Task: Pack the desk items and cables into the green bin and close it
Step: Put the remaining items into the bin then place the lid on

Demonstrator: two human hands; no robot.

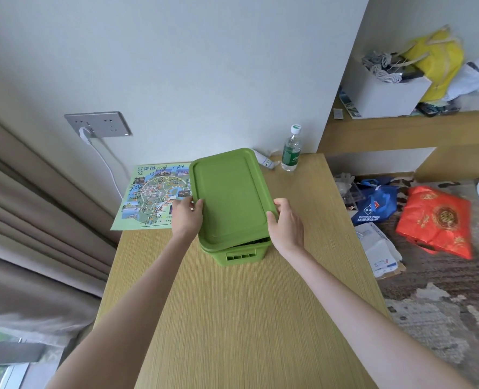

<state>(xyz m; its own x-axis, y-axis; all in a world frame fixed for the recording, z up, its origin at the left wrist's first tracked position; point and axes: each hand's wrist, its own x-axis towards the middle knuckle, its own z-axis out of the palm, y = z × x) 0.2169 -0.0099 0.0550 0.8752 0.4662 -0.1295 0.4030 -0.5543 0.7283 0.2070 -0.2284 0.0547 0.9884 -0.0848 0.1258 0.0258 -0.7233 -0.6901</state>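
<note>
- Two hands are on the lid (230,195): I see the left hand (186,217) at its left long edge and the right hand (284,226) at its right long edge, both towards the near end.
- Left fingers (186,202) curl round the rim from outside, with the thumb lying on top of the lid, so this hand grips the lid.
- My right hand grips it too: the thumb presses on the rim's upper face and the other fingers wrap over the edge. I cannot tell how far they reach under.
- Between the two hands the lid lies flat-side up over the bin (241,255), covering almost all of it.
- At the near right corner a dark gap shows between lid and bin, so the lid is not seated there; something dark sits inside, too hidden to name.
- Only the bin's near end wall, with its slotted handle, shows below the lid.
- That bin stands on the table (232,318), about mid-width and towards the far half.
- Just left of it a printed map (151,197) lies flat on the table, partly behind my left hand.
- Near the far right corner a water bottle (291,153) stands upright, apart from the bin.
- On the floor to the right lie a red bag (437,220) and a blue bag (375,204).
</note>
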